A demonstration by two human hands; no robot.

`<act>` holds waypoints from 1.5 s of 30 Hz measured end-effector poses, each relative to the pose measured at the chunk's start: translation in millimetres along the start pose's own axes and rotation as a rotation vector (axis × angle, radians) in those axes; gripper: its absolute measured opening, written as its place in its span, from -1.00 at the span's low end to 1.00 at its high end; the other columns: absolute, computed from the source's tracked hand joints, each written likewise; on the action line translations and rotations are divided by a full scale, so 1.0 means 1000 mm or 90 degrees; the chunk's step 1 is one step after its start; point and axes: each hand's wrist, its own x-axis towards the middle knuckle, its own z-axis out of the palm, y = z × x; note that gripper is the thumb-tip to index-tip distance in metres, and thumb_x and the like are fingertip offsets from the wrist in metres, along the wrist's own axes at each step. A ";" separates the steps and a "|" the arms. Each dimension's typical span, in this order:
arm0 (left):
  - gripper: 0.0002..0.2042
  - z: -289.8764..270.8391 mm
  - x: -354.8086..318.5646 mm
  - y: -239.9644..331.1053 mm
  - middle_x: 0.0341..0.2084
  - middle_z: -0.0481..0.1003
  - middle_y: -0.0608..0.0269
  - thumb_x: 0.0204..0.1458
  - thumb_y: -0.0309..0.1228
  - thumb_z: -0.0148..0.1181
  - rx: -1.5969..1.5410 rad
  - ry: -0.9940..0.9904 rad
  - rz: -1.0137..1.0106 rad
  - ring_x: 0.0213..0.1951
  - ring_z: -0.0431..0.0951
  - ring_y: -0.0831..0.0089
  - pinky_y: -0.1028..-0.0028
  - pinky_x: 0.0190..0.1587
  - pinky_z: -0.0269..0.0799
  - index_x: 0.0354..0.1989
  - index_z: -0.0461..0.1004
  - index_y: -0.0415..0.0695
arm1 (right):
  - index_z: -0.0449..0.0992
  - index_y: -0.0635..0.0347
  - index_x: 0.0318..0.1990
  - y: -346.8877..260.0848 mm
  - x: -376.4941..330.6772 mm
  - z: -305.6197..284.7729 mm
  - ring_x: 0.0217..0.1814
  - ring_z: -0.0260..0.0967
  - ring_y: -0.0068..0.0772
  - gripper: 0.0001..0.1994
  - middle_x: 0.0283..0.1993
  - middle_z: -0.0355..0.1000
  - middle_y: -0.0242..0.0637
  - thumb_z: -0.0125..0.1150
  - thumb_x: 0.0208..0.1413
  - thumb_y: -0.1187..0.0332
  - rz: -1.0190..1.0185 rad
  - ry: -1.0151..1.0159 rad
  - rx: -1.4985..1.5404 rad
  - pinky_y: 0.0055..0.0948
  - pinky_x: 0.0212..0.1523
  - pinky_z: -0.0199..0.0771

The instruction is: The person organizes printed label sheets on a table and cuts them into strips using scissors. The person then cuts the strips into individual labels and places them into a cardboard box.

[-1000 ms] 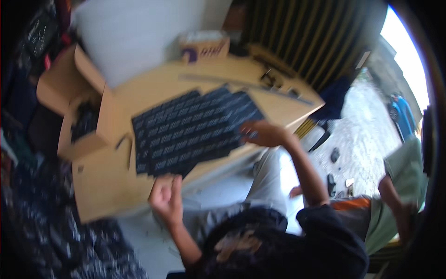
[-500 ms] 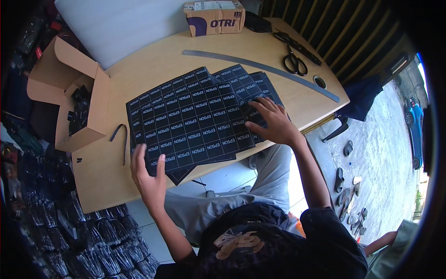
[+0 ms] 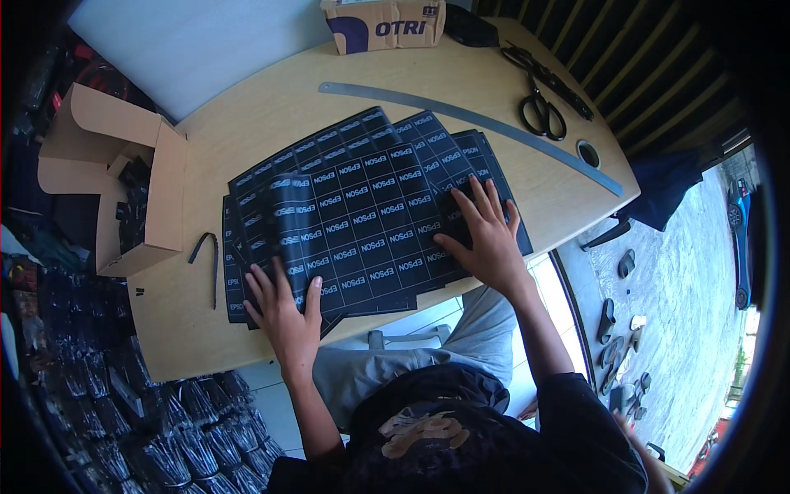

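Black sheets [image 3: 374,210] printed with a grid of pale boxed lettering lie in a loose, fanned pile near the table's front edge. At the lower left of the pile, my left hand [image 3: 286,323] rests on the top sheet with its fingers apart. The left side of that sheet bows up in a soft curl above my fingertips, baring other sheets at the far left. My right hand [image 3: 487,243] lies spread on the right part of the pile, its fingertips on the sheets there. Neither hand is closed around anything.
A steel ruler [image 3: 469,123] lies behind the sheets, with black scissors [image 3: 541,115] beyond it. An open cardboard box [image 3: 169,189] holding small black pieces stands left, near a thin black strip [image 3: 216,267]. A closed carton [image 3: 383,29] sits at the back. A round hole [image 3: 587,152] pierces the tabletop.
My left hand has moved right and onto the sheets. The top sheet has shifted right, its left side now curled, and more sheets show at the left. My right hand stays on the pile.
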 end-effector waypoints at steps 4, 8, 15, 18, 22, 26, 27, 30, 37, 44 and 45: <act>-0.54 -0.008 -0.003 0.013 0.28 0.00 -0.17 0.15 -0.15 -0.04 -0.089 -0.017 0.062 0.33 -0.10 -0.10 -0.15 0.27 -0.25 0.22 0.25 0.01 | 0.19 0.05 0.26 -0.007 -0.002 0.003 0.47 -0.35 0.14 -0.36 0.36 -0.09 0.14 0.16 0.05 0.02 0.005 0.025 0.009 0.34 0.27 -0.50; -0.59 -0.014 -0.007 0.006 0.27 0.05 -0.14 0.16 -0.27 -0.04 -0.181 -0.008 0.082 0.30 -0.01 -0.10 -0.13 0.26 -0.17 0.20 0.28 0.02 | 0.25 -0.02 0.23 -0.013 -0.003 0.003 0.47 -0.32 0.12 -0.43 0.36 -0.07 0.10 0.14 0.07 0.04 -0.053 0.038 0.049 0.37 0.25 -0.53; -0.61 -0.063 -0.002 -0.007 -0.10 0.44 -0.14 0.22 -0.30 -0.11 -0.364 -0.013 -0.047 -0.05 0.47 0.18 0.34 0.05 0.29 0.10 0.30 -0.33 | 0.31 -0.09 0.19 -0.005 -0.003 0.002 0.49 -0.36 -0.10 -0.52 0.41 -0.08 -0.19 0.03 0.15 0.00 -0.093 -0.036 0.093 0.31 0.30 -0.62; -0.57 -0.069 0.019 -0.050 -0.03 0.40 -0.10 0.21 -0.27 -0.08 -0.318 0.132 -0.037 0.01 0.41 0.25 0.36 0.11 0.20 0.13 0.25 -0.36 | 0.39 0.11 0.03 -0.004 -0.001 0.004 0.47 -0.21 -0.11 -0.56 0.36 0.05 -0.17 0.01 0.15 -0.01 -0.126 0.041 0.084 0.37 0.27 -0.52; -0.52 -0.073 0.058 -0.075 0.10 0.30 -0.05 0.19 -0.32 -0.03 -0.450 0.180 -0.080 0.11 0.32 0.25 0.35 0.17 0.15 0.23 0.12 -0.28 | 0.37 0.18 -0.23 0.012 -0.008 -0.002 0.44 -0.11 -0.12 -0.67 0.28 0.18 -0.15 0.13 0.10 0.08 -0.062 0.082 0.078 0.36 0.26 -0.51; -0.41 -0.049 0.100 -0.062 0.17 0.20 -0.09 0.15 -0.27 0.05 -0.481 0.234 -0.039 0.19 0.21 0.14 0.28 0.21 0.09 0.29 0.01 -0.18 | 0.34 0.19 -0.15 0.039 -0.021 -0.015 0.43 -0.10 -0.11 -0.62 0.31 0.10 -0.03 0.20 0.04 0.09 0.091 0.126 0.008 0.32 0.27 -0.48; -0.39 -0.046 0.102 -0.063 0.22 0.12 -0.12 0.13 -0.23 0.07 -0.403 0.268 0.003 0.25 0.13 0.06 0.18 0.24 0.04 0.30 -0.01 -0.13 | 0.34 0.19 -0.15 0.038 -0.023 -0.015 0.43 -0.10 -0.11 -0.62 0.31 0.10 -0.03 0.20 0.04 0.09 0.083 0.118 0.009 0.32 0.27 -0.48; -0.38 -0.039 0.079 -0.027 0.33 -0.25 -0.16 0.07 -0.08 0.07 0.036 0.304 0.039 0.35 -0.40 -0.17 -0.28 0.22 -0.34 0.30 0.08 0.06 | 0.29 0.13 0.13 0.028 -0.022 -0.017 0.45 -0.16 -0.16 -0.46 0.34 0.05 -0.08 0.15 0.07 0.03 0.063 0.149 0.050 0.28 0.31 -0.52; -0.27 -0.010 -0.011 0.035 0.34 -0.19 -0.13 0.04 0.00 0.09 -0.105 -0.037 0.126 0.37 -0.31 -0.07 -0.14 0.27 -0.46 0.33 0.00 -0.04 | 0.40 -0.06 0.11 0.031 -0.025 -0.008 0.45 -0.14 -0.28 -0.55 0.32 0.14 -0.34 0.02 0.14 -0.03 -0.011 0.051 0.016 0.29 0.30 -0.64; -0.31 -0.007 -0.029 0.006 0.34 -0.18 -0.10 0.09 -0.07 0.04 -0.018 -0.075 0.188 0.36 -0.26 -0.06 -0.05 0.30 -0.37 0.35 -0.04 -0.04 | 0.37 0.03 0.12 0.050 -0.028 -0.016 0.43 -0.10 -0.10 -0.51 0.31 0.14 -0.19 0.14 0.08 0.02 0.130 0.198 0.018 0.21 0.31 -0.56; -0.37 -0.009 -0.029 0.000 0.34 -0.14 -0.06 0.11 -0.11 0.01 -0.029 -0.082 0.205 0.36 -0.22 -0.04 -0.03 0.30 -0.34 0.34 0.01 -0.02 | 0.37 0.03 0.12 0.047 -0.026 -0.016 0.43 -0.10 -0.10 -0.51 0.31 0.14 -0.19 0.14 0.08 0.02 0.126 0.197 0.021 0.21 0.31 -0.56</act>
